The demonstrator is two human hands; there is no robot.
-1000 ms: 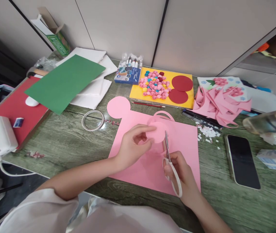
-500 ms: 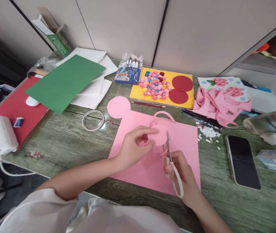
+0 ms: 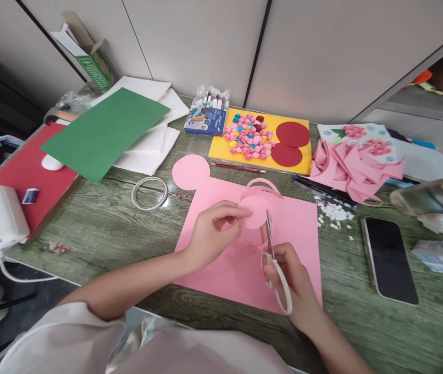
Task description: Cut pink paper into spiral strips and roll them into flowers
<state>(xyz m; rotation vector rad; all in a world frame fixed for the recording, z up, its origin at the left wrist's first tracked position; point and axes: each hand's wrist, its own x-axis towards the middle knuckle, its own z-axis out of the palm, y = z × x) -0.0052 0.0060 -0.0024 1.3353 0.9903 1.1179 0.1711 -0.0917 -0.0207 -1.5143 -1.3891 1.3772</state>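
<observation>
My left hand (image 3: 215,228) pinches a small pink paper circle (image 3: 255,213) by its left edge, above a large pink sheet (image 3: 221,275). In my right hand (image 3: 293,278) are white-handled scissors (image 3: 279,280), their blades at the circle's right edge. A thin curved pink paper strip (image 3: 266,183) lies just behind the circle. Another pink circle (image 3: 190,172) rests at the sheet's upper left corner.
Behind the sheet are a pencil (image 3: 240,168) and a yellow sheet (image 3: 219,149) bearing pompoms and two dark red circles. Pink scraps (image 3: 353,166), a phone (image 3: 390,259) and a bottle (image 3: 431,195) stand right. A tape roll (image 3: 149,194) and green sheet (image 3: 106,132) lie left.
The pink circle has turned and tilted flatter between my fingers, rising slightly. The scissors have shifted a little to the left. Everything else on the table is unchanged.
</observation>
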